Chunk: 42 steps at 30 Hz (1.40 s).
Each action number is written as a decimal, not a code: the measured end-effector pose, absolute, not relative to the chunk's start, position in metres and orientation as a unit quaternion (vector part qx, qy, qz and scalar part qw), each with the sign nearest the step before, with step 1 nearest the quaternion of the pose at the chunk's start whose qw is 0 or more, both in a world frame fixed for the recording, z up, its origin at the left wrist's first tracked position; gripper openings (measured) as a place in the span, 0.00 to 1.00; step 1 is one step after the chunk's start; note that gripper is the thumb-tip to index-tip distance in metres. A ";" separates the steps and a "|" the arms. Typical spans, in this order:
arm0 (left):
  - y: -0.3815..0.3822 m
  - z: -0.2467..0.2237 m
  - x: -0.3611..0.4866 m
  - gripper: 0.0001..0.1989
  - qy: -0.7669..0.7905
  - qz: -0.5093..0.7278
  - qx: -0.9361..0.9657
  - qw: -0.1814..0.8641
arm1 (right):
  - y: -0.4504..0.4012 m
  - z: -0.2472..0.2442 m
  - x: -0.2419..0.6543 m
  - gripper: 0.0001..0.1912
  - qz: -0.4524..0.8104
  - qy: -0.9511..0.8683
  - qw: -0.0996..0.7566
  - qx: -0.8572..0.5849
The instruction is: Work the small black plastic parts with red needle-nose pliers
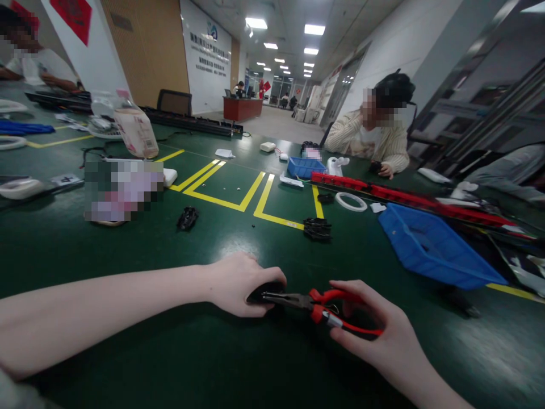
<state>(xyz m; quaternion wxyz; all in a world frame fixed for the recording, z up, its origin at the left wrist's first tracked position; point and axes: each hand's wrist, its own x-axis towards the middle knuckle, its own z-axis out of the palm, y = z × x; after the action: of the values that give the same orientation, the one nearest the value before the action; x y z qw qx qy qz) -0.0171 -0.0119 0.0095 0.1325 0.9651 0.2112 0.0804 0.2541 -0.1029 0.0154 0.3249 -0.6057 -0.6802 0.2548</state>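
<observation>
My left hand (240,284) is wrapped round a dark, rounded part (268,291) just above the green table (204,352); most of that part is hidden by the fingers. A pair of needle-nose pliers (315,307) with red handles is in my right hand (378,329). Its handles lie between my thumb and fingers and stand somewhat apart. The plier tips point left and reach the dark part; whether they grip it I cannot tell. Beyond my hands lie two black bundles, one (188,218) on the left and another (317,229) on the right.
A blue bin (438,244) stands at the right, with a long red strip (383,193) behind it. A white ring (351,201) lies near the strip. At the left are a phone (123,193) and a bottle (135,130). Across the table sits a person (370,130).
</observation>
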 end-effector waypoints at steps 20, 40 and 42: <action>-0.010 0.006 -0.017 0.25 0.194 0.101 0.968 0.121 | -0.101 0.024 0.240 0.23 0.292 -0.630 0.336 -0.637; -0.014 0.007 -0.016 0.19 0.251 0.125 0.950 0.134 | -0.099 0.024 0.246 0.23 0.271 -0.638 0.336 -0.638; -0.014 0.006 -0.015 0.19 0.250 0.121 0.954 0.113 | -0.099 0.023 0.247 0.23 0.267 -0.644 0.330 -0.636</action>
<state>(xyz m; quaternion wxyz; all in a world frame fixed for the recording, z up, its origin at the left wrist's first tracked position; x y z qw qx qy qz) -0.0148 -0.0141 0.0060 0.1132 0.9539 0.2504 0.1210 0.2466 -0.0993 0.0225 0.3305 -0.6358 -0.6445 0.2667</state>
